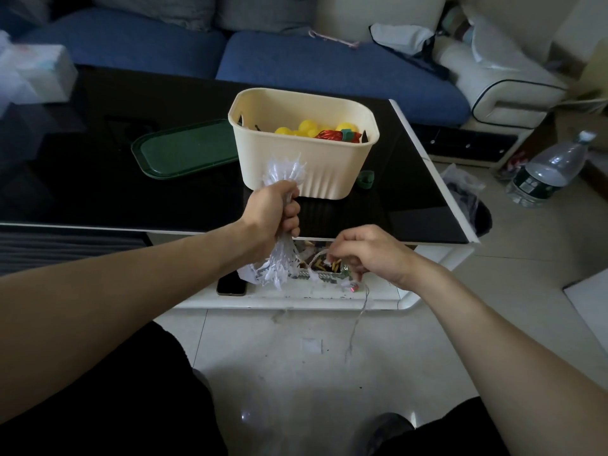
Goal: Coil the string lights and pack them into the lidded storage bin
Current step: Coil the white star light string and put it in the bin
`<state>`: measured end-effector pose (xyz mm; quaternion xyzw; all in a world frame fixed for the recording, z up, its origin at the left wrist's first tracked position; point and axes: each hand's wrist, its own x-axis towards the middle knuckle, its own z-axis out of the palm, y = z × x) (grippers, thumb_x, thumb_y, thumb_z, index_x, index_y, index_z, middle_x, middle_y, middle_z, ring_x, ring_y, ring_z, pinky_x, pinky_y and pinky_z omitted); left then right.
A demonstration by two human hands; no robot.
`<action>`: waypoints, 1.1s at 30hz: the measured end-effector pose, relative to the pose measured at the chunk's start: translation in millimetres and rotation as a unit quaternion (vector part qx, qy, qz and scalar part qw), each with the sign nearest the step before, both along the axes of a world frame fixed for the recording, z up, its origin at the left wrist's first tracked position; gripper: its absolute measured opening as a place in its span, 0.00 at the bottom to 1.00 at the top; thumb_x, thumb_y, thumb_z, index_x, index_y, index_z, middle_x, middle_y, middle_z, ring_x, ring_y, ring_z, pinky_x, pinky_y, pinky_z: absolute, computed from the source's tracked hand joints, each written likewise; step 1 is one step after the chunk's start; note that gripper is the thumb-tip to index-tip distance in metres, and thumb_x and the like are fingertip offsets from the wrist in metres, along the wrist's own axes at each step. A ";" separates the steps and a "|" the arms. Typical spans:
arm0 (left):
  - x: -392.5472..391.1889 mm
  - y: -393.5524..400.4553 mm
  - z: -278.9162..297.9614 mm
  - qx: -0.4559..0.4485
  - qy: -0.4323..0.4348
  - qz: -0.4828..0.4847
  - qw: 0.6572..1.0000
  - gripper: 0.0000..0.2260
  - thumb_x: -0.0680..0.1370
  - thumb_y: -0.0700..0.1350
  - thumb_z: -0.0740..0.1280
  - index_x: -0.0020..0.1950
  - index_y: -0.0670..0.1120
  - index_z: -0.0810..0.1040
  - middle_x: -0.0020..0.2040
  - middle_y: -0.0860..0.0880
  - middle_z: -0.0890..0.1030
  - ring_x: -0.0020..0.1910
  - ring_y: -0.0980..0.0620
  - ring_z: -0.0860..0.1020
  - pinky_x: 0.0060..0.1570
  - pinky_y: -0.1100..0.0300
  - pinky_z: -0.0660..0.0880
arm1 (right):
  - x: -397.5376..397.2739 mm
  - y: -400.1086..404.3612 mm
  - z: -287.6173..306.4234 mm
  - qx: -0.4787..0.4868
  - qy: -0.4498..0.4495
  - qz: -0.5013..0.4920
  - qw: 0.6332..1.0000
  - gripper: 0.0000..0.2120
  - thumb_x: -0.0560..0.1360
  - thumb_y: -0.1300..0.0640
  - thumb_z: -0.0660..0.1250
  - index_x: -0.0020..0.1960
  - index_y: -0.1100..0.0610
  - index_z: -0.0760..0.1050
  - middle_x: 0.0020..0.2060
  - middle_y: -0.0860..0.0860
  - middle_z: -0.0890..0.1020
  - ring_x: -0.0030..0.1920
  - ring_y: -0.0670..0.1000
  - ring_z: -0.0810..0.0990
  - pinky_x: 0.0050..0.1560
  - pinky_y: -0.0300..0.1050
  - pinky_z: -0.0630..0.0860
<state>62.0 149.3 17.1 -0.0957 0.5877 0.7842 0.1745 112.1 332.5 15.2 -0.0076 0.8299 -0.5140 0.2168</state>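
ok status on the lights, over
Left hand grips string lights bundle; right hand pinches loose strand. Bin open, lid beside it, partly filled.

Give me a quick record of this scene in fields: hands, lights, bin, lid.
left hand: grips the bundled lights
right hand: pinches the loose strand near the table's lower shelf
bin: open, on the black table, yellow and red items inside
lid: green, flat on the table left of the bin
lights packed: not yet
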 end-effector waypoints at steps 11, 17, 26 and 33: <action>6.7 13.5 -2.8 -0.039 -0.001 -0.025 0.999 0.08 0.83 0.40 0.57 0.45 0.40 0.70 0.32 0.44 0.73 0.28 0.47 0.72 0.32 0.53 0.77 | -0.3 -14.1 -11.6 0.133 0.130 0.014 0.982 0.07 0.73 0.58 0.75 0.42 0.46 0.83 0.30 0.43 0.82 0.30 0.38 0.77 0.36 0.36 0.73; 10.2 15.4 -7.4 -0.104 -0.028 -0.110 0.988 0.10 0.84 0.40 0.56 0.49 0.37 0.73 0.39 0.40 0.78 0.31 0.45 0.77 0.33 0.53 0.76 | 1.6 -20.8 -10.0 0.123 0.163 -0.061 0.977 0.20 0.61 0.58 0.84 0.36 0.53 0.71 0.33 0.49 0.83 0.31 0.45 0.79 0.32 0.39 0.75; 14.8 13.0 -13.4 -0.190 -0.028 -0.218 0.957 0.14 0.83 0.39 0.56 0.58 0.29 0.73 0.42 0.31 0.79 0.34 0.38 0.79 0.30 0.53 0.76 | -0.7 -40.2 -17.2 0.279 0.248 -0.071 0.925 0.25 0.63 0.49 0.80 0.35 0.50 0.62 0.39 0.45 0.68 0.34 0.44 0.67 0.28 0.38 0.58; 14.5 8.2 -5.5 -0.156 -0.011 -0.201 0.967 0.14 0.84 0.42 0.55 0.49 0.34 0.75 0.31 0.37 0.78 0.23 0.45 0.76 0.27 0.56 0.73 | -8.2 -33.6 -24.5 0.085 0.272 -0.109 0.952 0.23 0.56 0.55 0.86 0.38 0.56 0.72 0.45 0.53 0.75 0.42 0.55 0.80 0.42 0.43 0.80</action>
